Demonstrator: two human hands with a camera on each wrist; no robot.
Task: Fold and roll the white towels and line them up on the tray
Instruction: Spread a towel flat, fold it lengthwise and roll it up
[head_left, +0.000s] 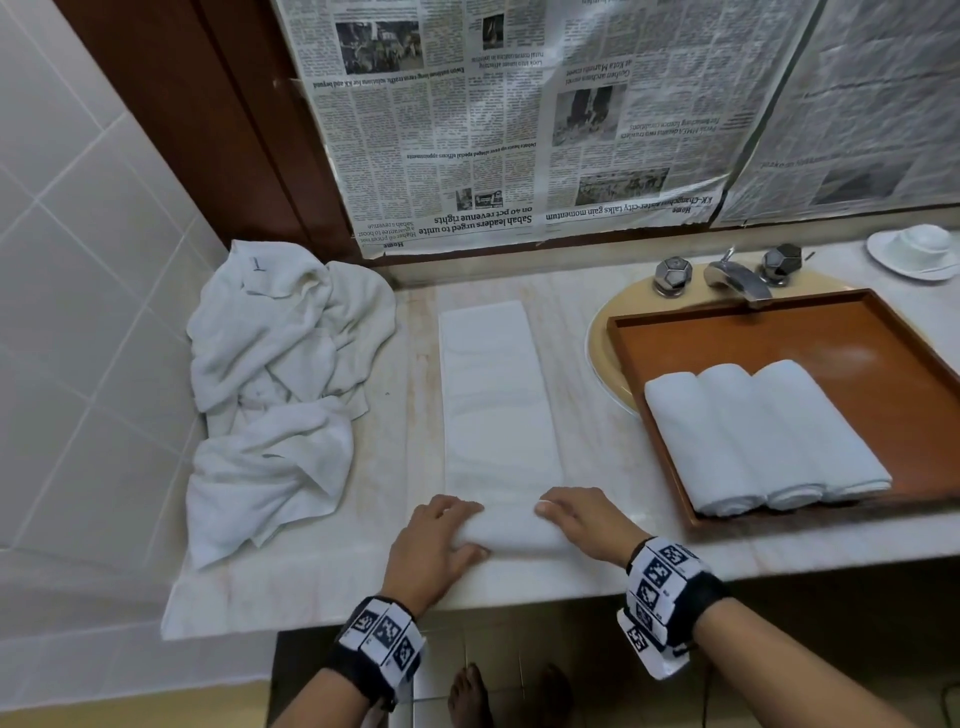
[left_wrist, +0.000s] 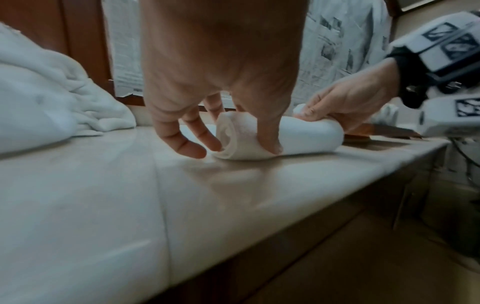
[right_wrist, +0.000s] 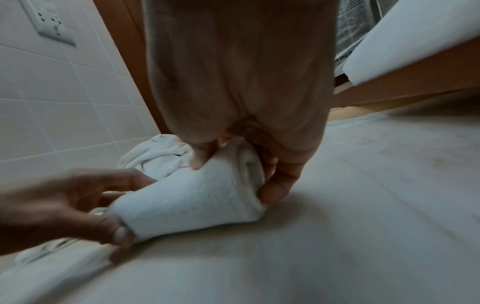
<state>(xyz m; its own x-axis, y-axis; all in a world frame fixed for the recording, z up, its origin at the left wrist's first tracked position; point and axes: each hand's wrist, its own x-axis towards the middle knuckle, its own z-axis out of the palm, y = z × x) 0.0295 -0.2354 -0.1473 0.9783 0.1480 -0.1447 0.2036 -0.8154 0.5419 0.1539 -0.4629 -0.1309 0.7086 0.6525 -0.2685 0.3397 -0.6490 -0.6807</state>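
1. Left hand (head_left: 434, 545) and right hand (head_left: 584, 522) curl over the roll's ends, thumbs seemingly underneath.
2. The fluffy towel (head_left: 496, 400), a long folded strip, lies at the counter's (head_left: 311, 582) front edge.
3. Three rolls (head_left: 763, 436) fill the smooth tray's (head_left: 779, 332) near-left corner.

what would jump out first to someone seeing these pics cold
Likely the two hands: the left hand and right hand grip the rolled near end of a long folded towel lying on the counter. Next, the orange tray over the sink to the right holds three rolled towels side by side. A crumpled towel pile sits at the left, with newspaper covering the wall behind.
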